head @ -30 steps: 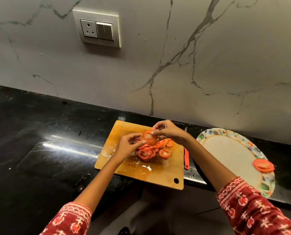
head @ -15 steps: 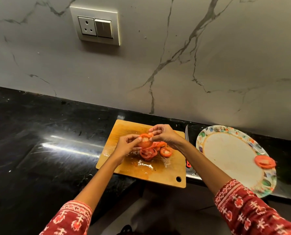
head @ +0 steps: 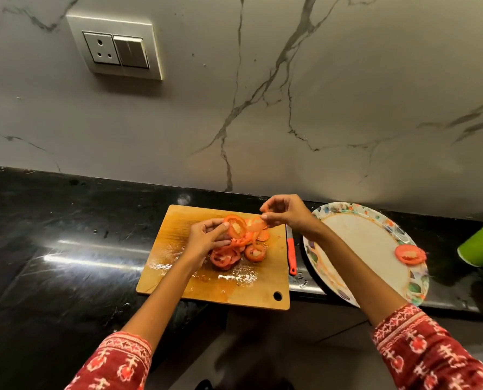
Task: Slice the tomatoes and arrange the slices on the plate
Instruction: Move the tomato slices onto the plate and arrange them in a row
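obs: cutting board (head: 178, 277) lies on the dark bench (head: 65, 249), wet with juice and seeds. a heap of tomato slices (head: 229, 254) sits at its middle. slicing looks complete; no whole tomato in view.

left hand (head: 206, 240): fingers curled, thumb tip pressed to a large slice (head: 236, 226) held raised and tilted above the heap.

right hand (head: 288, 212): fingertips drawn together, pinching the edge of a thin, pale slice (head: 256, 225) just beside the large one. the two slices touch or overlap; cannot tell which.

plate (head: 361, 243): to the right of the board, near edge overhanging the bench front. one slice on plate (head: 410, 254), close to the far right rim. rest of the plate surface bare.

knife (head: 291, 254): red handle, lying between board and plate. a green cup (head: 481, 244) lies tipped on its side right of the plate.

judgement: stage is peeling slices apart for transfer; arranging has barely begun.

risks:
- thin slice held by one edge only; wet flesh may tear or slip on the way to the plate.
- slices stuck by juice; pulling one could drag a second off the board.
- right forearm crosses above the knife and plate rim; a low pass could nudge the knife or tip the overhanging plate.
- juice dripping on the bench between board and plate.
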A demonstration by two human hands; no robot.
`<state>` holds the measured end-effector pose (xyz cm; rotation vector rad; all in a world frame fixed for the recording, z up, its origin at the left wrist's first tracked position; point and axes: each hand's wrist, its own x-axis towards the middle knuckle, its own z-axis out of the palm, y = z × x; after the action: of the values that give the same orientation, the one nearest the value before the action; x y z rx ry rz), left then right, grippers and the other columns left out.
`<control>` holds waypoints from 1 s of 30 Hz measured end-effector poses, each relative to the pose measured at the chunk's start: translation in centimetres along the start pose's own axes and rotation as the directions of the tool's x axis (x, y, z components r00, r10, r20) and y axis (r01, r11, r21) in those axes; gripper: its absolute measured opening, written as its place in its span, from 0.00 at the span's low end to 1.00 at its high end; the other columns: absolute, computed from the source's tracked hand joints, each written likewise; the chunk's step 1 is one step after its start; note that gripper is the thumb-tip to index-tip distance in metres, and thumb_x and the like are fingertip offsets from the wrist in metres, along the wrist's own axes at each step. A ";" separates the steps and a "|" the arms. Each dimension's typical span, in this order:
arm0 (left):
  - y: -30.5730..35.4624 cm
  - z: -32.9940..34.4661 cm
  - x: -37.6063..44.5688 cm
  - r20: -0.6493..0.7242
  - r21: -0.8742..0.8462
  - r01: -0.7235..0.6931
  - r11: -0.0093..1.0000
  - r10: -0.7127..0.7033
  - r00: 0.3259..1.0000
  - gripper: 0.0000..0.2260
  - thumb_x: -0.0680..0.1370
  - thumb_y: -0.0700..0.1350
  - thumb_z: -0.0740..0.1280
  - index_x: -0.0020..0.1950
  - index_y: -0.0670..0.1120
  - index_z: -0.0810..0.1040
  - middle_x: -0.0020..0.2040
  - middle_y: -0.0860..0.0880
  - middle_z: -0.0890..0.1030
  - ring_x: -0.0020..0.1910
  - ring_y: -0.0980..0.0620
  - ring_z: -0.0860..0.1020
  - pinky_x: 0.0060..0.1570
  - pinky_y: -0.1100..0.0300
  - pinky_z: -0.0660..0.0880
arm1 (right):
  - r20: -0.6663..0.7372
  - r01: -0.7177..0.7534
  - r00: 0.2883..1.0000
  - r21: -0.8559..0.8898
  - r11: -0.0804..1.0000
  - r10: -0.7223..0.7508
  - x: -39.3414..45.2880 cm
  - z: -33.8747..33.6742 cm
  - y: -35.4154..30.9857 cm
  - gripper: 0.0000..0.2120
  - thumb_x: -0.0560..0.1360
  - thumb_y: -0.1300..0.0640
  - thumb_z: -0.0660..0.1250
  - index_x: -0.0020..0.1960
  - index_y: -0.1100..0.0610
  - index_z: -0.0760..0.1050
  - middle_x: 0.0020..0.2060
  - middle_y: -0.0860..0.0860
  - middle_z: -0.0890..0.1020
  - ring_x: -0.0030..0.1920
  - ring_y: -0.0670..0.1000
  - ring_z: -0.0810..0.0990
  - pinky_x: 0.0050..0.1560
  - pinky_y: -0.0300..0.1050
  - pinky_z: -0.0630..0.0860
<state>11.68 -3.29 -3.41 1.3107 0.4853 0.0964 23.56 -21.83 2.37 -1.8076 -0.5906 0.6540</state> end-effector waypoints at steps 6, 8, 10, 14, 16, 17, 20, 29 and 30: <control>1.1 1.6 0.1 0.097 0.058 0.036 0.998 -0.041 0.994 0.07 0.76 0.38 0.65 0.52 0.45 0.78 0.52 0.42 0.81 0.45 0.47 0.82 0.37 0.62 0.80 | 0.244 0.031 0.970 -0.149 0.988 0.006 -0.1 -1.8 -2.9 0.11 0.72 0.69 0.68 0.54 0.66 0.75 0.41 0.55 0.81 0.41 0.47 0.82 0.41 0.38 0.80; 1.5 2.4 0.0 0.137 0.109 0.037 0.993 -0.052 0.989 0.07 0.77 0.39 0.64 0.53 0.46 0.78 0.53 0.43 0.80 0.47 0.48 0.82 0.35 0.63 0.80 | 0.264 0.038 0.964 -0.196 0.980 0.016 0.0 -1.6 -2.9 0.11 0.72 0.68 0.69 0.54 0.66 0.76 0.43 0.56 0.81 0.41 0.48 0.82 0.42 0.38 0.80; 1.9 3.5 -0.2 0.174 0.153 0.042 0.987 -0.069 0.982 0.09 0.77 0.40 0.64 0.56 0.45 0.78 0.52 0.45 0.80 0.49 0.48 0.80 0.35 0.64 0.79 | 0.253 0.047 0.967 -0.254 0.966 0.019 0.0 -1.6 -2.5 0.12 0.72 0.68 0.69 0.55 0.66 0.77 0.45 0.56 0.81 0.42 0.48 0.82 0.42 0.39 0.81; 2.4 5.1 -0.5 0.210 0.230 0.039 0.972 -0.089 0.974 0.11 0.77 0.41 0.64 0.58 0.43 0.77 0.51 0.45 0.80 0.47 0.49 0.81 0.39 0.61 0.80 | 0.184 0.070 0.983 -0.350 0.934 -0.005 -0.6 -2.4 -1.2 0.13 0.71 0.67 0.71 0.55 0.64 0.78 0.47 0.57 0.81 0.42 0.49 0.81 0.43 0.40 0.81; 2.4 5.5 -0.4 0.223 0.256 0.031 0.966 -0.090 0.971 0.11 0.77 0.41 0.64 0.59 0.43 0.76 0.52 0.45 0.80 0.48 0.49 0.81 0.40 0.60 0.81 | 0.142 0.073 0.990 -0.373 0.925 -0.020 -0.9 -2.8 -0.9 0.16 0.70 0.66 0.72 0.57 0.61 0.77 0.48 0.55 0.81 0.42 0.48 0.81 0.42 0.38 0.80; 2.3 6.1 -0.3 0.233 0.278 0.017 0.960 -0.085 0.969 0.12 0.77 0.41 0.64 0.60 0.43 0.76 0.53 0.44 0.80 0.49 0.48 0.81 0.41 0.59 0.81 | 0.121 0.072 0.992 -0.380 0.922 -0.027 -1.3 -3.3 -0.7 0.17 0.70 0.66 0.72 0.57 0.60 0.77 0.48 0.54 0.80 0.42 0.47 0.81 0.40 0.36 0.80; 2.3 7.4 -0.2 0.283 0.352 -0.071 0.933 -0.034 0.958 0.12 0.77 0.42 0.64 0.60 0.44 0.77 0.52 0.45 0.80 0.49 0.49 0.81 0.43 0.58 0.81 | 0.113 0.063 0.993 -0.370 0.927 -0.023 -2.1 -4.5 -0.3 0.17 0.69 0.67 0.73 0.57 0.62 0.77 0.46 0.53 0.81 0.42 0.46 0.81 0.42 0.35 0.79; 1.3 14.3 1.6 0.333 0.269 -0.181 0.946 0.085 0.939 0.11 0.77 0.39 0.64 0.59 0.42 0.78 0.46 0.47 0.81 0.45 0.54 0.80 0.41 0.63 0.79 | 0.016 -0.082 0.996 -0.175 0.981 0.086 -6.2 -9.7 2.1 0.13 0.67 0.70 0.73 0.51 0.65 0.78 0.38 0.55 0.81 0.38 0.47 0.81 0.41 0.39 0.79; 0.8 15.4 1.8 0.342 0.254 -0.163 0.953 0.069 0.937 0.11 0.78 0.40 0.63 0.59 0.42 0.77 0.47 0.46 0.81 0.45 0.54 0.80 0.41 0.64 0.79 | -0.010 -0.099 0.995 -0.149 0.984 0.099 -6.9 -10.6 2.6 0.13 0.68 0.70 0.73 0.51 0.65 0.77 0.38 0.55 0.81 0.37 0.46 0.81 0.40 0.39 0.79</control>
<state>19.58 -16.37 -0.56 1.5977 0.1345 -0.0973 25.97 -34.47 3.85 -1.9873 -0.5630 0.6895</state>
